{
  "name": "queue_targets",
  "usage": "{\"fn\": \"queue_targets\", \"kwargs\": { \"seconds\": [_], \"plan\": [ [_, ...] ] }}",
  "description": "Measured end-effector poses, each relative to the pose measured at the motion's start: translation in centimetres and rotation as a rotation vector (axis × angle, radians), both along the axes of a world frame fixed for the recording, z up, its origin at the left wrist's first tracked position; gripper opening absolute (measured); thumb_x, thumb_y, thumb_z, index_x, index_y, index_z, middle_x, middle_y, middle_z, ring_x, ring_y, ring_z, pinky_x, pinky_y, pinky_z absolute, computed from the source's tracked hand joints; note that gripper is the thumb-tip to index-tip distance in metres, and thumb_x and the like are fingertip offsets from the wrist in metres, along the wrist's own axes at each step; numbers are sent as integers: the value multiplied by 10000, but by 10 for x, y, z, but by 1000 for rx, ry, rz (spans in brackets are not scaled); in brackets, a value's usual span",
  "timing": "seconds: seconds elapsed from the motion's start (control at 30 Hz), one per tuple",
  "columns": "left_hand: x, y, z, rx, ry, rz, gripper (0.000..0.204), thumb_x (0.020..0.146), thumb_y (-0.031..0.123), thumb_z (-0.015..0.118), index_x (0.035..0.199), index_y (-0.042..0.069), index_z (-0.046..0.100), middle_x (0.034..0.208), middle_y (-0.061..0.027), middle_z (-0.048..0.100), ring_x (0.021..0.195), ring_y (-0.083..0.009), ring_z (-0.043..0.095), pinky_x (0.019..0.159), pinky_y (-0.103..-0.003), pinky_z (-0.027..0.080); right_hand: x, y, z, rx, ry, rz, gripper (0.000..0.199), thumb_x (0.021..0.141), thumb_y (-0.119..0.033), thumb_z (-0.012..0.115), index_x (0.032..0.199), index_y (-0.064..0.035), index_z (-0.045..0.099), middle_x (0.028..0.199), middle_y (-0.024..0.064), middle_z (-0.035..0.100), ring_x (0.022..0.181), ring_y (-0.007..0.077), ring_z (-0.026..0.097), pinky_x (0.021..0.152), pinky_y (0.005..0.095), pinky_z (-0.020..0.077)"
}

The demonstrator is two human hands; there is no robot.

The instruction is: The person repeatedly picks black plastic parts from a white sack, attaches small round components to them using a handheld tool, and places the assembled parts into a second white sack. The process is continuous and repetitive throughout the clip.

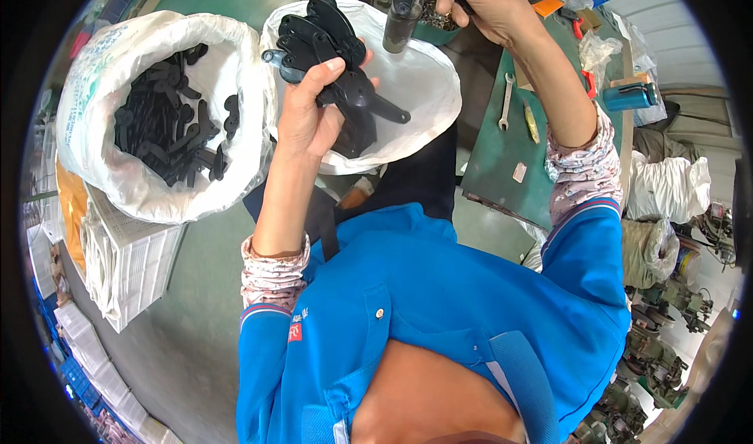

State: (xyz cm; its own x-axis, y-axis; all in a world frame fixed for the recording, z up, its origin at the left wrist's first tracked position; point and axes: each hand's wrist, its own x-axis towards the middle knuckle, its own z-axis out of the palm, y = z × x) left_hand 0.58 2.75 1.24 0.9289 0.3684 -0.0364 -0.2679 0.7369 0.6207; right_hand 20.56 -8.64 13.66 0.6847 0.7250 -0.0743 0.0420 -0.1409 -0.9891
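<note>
Bright, even light; sharp centre, fisheye bending, black rim.

A: What colour are the parts (329, 36) in the left hand (310, 118)?

B: Black, like the ones in the white bag (149, 201). The second bag (423, 91) is white too.

A: And the clothing?

B: A bright blue jacket (439, 303) with pink-and-white flowered cuffs (271, 275).

A: The bench (502, 169)?

B: Dark green, with a silver wrench (506, 103) on it and a teal bottle (627, 96). The handle (404, 12) under the right hand (486, 1) is dark grey.
</note>
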Motion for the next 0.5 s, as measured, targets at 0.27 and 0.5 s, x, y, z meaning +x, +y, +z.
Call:
{"fn": "queue_targets", "kwargs": {
  "seconds": [0.27, 0.5],
  "plan": [
    [3, 3, -9, -66, -23, 45, 542, 834, 101, 624, 1311, -30, 403, 1221, -188, 540, 1130, -285, 553, 918, -459, 513, -62, -38, -60, -253, -72, 134, 535, 945, -371, 550, 1347, -61, 384, 889, 127, 654, 545, 168, 653, 419, 250, 501],
    [4, -7, -6, -140, -20, 18, 479, 805, 114, 648, 1222, -45, 473, 1138, -166, 570, 1080, -275, 568, 889, -453, 549, -96, -46, -76, -252, 358, 506, 507, 965, -273, 509, 1348, -2, 317, 762, 133, 652, 550, 191, 662, 448, 261, 525]
  ]
}}
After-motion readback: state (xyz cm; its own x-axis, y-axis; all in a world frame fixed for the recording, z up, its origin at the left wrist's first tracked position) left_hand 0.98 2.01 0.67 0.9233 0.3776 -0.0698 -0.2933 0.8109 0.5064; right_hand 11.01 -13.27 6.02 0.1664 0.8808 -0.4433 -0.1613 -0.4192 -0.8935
